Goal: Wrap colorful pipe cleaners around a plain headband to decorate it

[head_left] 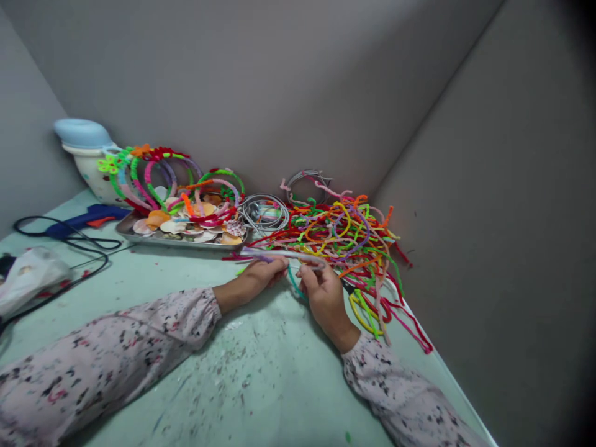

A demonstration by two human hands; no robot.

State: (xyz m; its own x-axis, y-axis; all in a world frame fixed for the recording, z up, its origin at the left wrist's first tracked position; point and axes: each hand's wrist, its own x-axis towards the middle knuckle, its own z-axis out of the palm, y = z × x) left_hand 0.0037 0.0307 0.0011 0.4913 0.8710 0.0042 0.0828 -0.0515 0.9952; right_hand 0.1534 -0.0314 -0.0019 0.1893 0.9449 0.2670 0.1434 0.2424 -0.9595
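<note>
My left hand [258, 280] is closed, its thumb and finger pinching a wire hoop [298, 254] partly covered in pale purple fuzz. From those fingertips a teal pipe cleaner [294, 282] runs across to my right hand [326, 298]. The right fingers are curled closed around the teal strand, and the hoop's far side passes just behind them. Exactly where the strand meets the hoop is hidden by the fingers. Right beside the right hand lie scissors with yellow handles [365, 315], partly under a tangled heap of colourful pipe cleaners [344, 230].
A metal tray [186, 244] holds shells [205, 236], with finished-looking colourful hoops [170, 180] above it. Coiled wire [265, 212] lies beside it. At left are a blue glue gun [81, 222], its black cord [100, 264], a plastic bag [35, 276] and a blue-lidded container [88, 155]. Grey walls enclose the table.
</note>
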